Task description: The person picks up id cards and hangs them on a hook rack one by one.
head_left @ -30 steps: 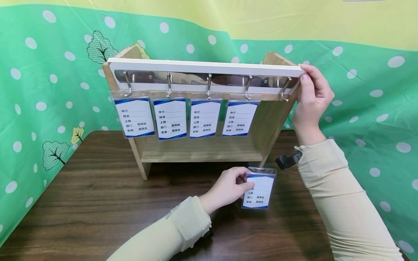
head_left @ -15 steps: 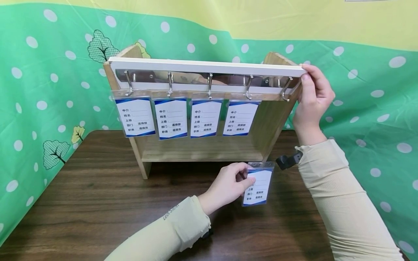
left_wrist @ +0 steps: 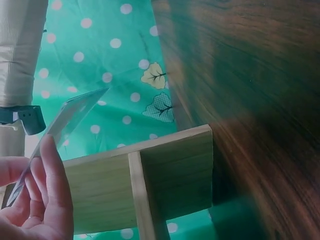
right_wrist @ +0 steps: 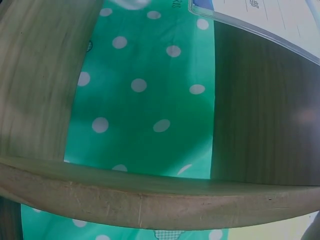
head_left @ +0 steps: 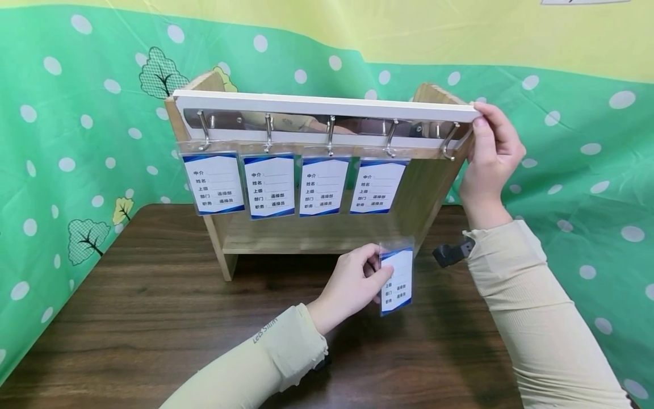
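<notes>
A badge in a clear plastic sleeve point(head_left: 401, 271), white with blue edges, is pinched between thumb and fingers of my left hand point(head_left: 352, 281), low in front of the rack's right side. In the left wrist view the badge point(left_wrist: 75, 112) shows nearly edge-on. My right hand point(head_left: 491, 162) grips the right end of a white hook rail point(head_left: 327, 103) along the rack's top front. Just left of that hand is the rightmost metal hook point(head_left: 448, 142). Similar badges point(head_left: 375, 187) hang from the several other hooks. The right wrist view catches one badge's corner point(right_wrist: 270, 20).
The wooden rack point(head_left: 317, 243) stands on a dark wood table point(head_left: 128, 318), its lower shelf under the badges. A green and yellow dotted cloth point(head_left: 577, 125) hangs behind. The rack's side panel edge point(right_wrist: 140, 205) spans the right wrist view.
My left hand has raised the badge and shifted it slightly left, turning it more side-on. My right hand keeps its grip on the rail's end.
</notes>
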`<state>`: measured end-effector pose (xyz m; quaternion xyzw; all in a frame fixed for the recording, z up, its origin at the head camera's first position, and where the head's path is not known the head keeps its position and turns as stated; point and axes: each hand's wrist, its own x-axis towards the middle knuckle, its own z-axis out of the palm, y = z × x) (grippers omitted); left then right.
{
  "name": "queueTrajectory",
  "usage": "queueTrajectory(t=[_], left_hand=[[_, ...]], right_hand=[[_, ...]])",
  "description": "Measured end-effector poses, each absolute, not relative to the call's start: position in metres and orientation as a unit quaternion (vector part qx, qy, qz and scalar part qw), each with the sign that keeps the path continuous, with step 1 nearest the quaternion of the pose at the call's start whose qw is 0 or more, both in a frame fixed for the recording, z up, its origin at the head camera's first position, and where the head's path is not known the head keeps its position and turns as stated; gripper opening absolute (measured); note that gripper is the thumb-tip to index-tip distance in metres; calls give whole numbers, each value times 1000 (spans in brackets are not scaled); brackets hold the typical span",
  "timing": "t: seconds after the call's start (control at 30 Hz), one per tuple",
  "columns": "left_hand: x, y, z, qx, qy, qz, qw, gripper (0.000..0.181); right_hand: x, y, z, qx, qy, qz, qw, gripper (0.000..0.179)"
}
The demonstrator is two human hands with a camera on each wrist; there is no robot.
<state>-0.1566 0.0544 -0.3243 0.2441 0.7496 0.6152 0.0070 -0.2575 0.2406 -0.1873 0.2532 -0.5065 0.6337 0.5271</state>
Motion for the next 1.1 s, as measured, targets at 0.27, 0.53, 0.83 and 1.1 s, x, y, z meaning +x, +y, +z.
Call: queueTrajectory(t=[0.27,0.53,0.83,1.1], left_hand=[[-157,50,-318,246,747,618,-9,18],[-158,46,-309,257,740,621,-17,17],[-158,44,-292,283,761,578,-82,11],[-163,43,-273,281,749,593,-87,14]], right_hand=[[-257,241,-187,252,-511,629,528,16],[-257,242,-187,255,-512,630,526,16],[-257,243,-186,255,-512,630,526,16],[-257,242,-186,257,-517,626,525,16]])
